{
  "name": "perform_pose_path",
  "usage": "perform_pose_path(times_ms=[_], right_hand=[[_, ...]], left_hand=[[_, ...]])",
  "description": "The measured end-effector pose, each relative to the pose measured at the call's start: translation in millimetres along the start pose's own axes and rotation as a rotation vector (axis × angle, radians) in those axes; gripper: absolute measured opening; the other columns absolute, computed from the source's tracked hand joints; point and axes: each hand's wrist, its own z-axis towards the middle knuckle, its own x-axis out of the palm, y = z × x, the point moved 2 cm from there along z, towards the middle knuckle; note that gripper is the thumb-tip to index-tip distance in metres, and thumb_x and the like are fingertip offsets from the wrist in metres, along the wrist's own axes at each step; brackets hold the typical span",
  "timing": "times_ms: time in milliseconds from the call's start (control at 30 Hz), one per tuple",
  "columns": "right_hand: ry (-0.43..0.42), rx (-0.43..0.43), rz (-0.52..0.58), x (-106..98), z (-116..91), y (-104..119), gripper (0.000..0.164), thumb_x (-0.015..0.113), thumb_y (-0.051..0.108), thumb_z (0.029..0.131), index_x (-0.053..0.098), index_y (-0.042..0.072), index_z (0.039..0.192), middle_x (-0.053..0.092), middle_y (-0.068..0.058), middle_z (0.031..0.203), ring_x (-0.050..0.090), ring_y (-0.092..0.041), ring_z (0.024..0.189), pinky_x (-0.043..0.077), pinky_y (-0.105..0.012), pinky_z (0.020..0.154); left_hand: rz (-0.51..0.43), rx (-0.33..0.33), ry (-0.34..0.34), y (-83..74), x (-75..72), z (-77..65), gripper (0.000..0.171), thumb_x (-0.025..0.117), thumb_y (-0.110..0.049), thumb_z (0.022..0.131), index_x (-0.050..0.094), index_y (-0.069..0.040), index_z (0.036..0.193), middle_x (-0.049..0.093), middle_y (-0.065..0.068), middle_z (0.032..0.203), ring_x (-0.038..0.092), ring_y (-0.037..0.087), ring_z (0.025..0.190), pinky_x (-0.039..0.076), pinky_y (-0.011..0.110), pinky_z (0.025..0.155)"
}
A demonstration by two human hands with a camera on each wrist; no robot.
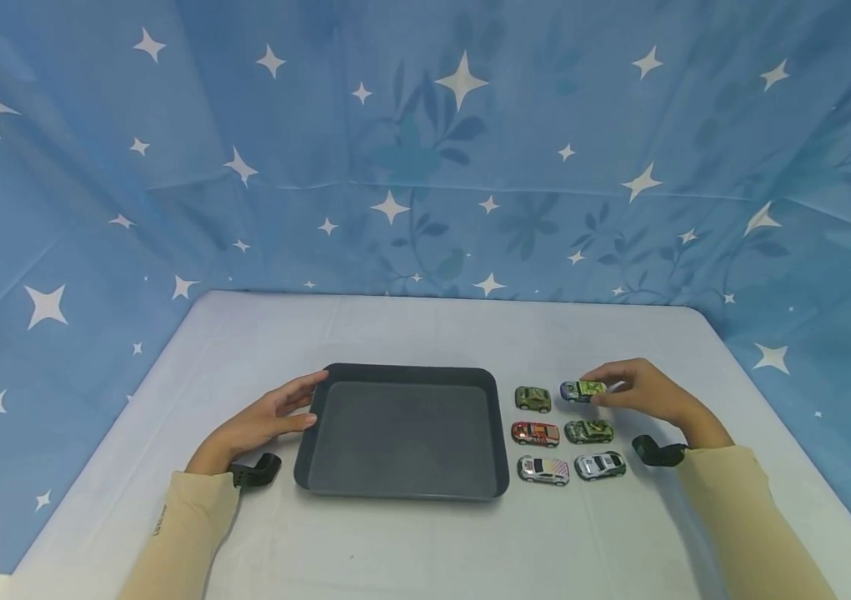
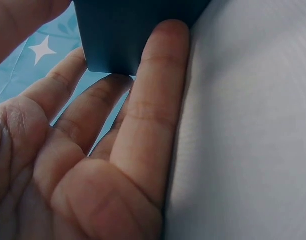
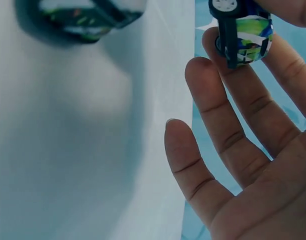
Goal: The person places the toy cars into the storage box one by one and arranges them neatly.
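My right hand (image 1: 646, 390) pinches a small toy car (image 1: 583, 391) with blue, green and yellow colouring at the far right of a group of toy cars. In the right wrist view the toy car (image 3: 250, 37) is between thumb and fingertips, while the lower fingers extend away from it. On the other side, my left hand (image 1: 263, 421) touches the dark grey rectangular tray (image 1: 402, 493) near its back left corner. Its fingers (image 2: 153, 100) lie nearly straight against the tray's outer wall (image 2: 113, 45) in the left wrist view.
Right of the tray stand an olive car (image 1: 533, 398), a red-orange car (image 1: 535, 433), a green camouflage car (image 1: 588, 431), a white patterned car (image 1: 543, 470) and a silver car (image 1: 600, 465). A white cloth (image 1: 410, 550) covers the table; a blue starry curtain (image 1: 425, 167) hangs behind.
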Motion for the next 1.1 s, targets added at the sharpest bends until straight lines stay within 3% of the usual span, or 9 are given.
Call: perform_pose_path(times_ms=[233, 567, 1100], right_hand=[[-0.018, -0.015, 0.004, 3, -1, 8, 0.030, 0.080, 0.002, 0.095, 0.076, -0.009, 0.123, 0.078, -0.020, 0.116, 0.072, -0.006, 0.092, 0.061, -0.029, 0.080], [-0.066, -0.142, -0.102, 6, -1, 22, 0.028, 0.084, 0.000, 0.090, 0.080, -0.002, 0.118, 0.080, -0.007, 0.113, 0.066, 0.004, 0.101, 0.060, -0.030, 0.082], [-0.089, -0.227, -0.131, 17, 2, 44, 0.028, 0.085, -0.002, 0.089, 0.081, -0.001, 0.116, 0.080, -0.007, 0.110, 0.067, 0.001, 0.096, 0.060, -0.029, 0.082]], left_hand=[[-0.013, 0.003, 0.006, 1.2, -0.5, 0.3, 0.077, 0.068, -0.014, 0.107, 0.027, -0.001, 0.170, 0.022, 0.030, 0.175, 0.023, 0.060, 0.157, 0.024, 0.076, 0.122], [-0.019, 0.019, 0.013, 1.2, -0.9, 1.1, 0.076, 0.066, -0.014, 0.108, 0.025, 0.001, 0.170, 0.021, 0.031, 0.175, 0.021, 0.061, 0.157, 0.023, 0.076, 0.122], [-0.032, 0.029, 0.024, 2.6, -1.3, 1.3, 0.076, 0.066, -0.012, 0.108, 0.025, 0.002, 0.170, 0.020, 0.031, 0.175, 0.021, 0.060, 0.157, 0.024, 0.073, 0.122]])
